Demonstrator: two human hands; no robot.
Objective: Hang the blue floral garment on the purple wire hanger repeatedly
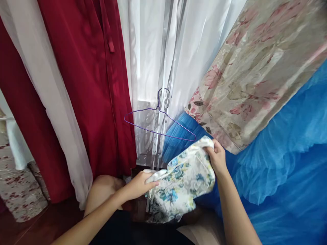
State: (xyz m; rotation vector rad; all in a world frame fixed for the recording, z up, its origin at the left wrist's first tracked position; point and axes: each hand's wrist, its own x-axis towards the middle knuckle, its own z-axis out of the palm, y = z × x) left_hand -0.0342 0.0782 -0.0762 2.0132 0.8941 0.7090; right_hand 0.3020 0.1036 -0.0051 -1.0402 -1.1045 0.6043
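Observation:
Between my hands hangs a white garment (184, 177) with a blue, green and yellow floral print; its exact kind I cannot make out. My left hand (140, 183) is closed on its left edge, thumb on top. On the upper right corner, my right hand (217, 156) pinches the fabric. The cloth droops over my lap in loose folds. Just above it, a thin purple wire hanger (160, 119) hangs with nothing on it, in front of white curtain-like fabric. Its right end is close to the garment's top edge.
Long red fabric (94, 85) and pale fabric (51, 68) hang on the left. Sheer white fabric (204, 41) hangs behind the hanger. At right are a beige floral cloth (255, 78) and a ruffled blue tulle skirt (286, 163). Dark reddish floor (58, 221) shows at lower left.

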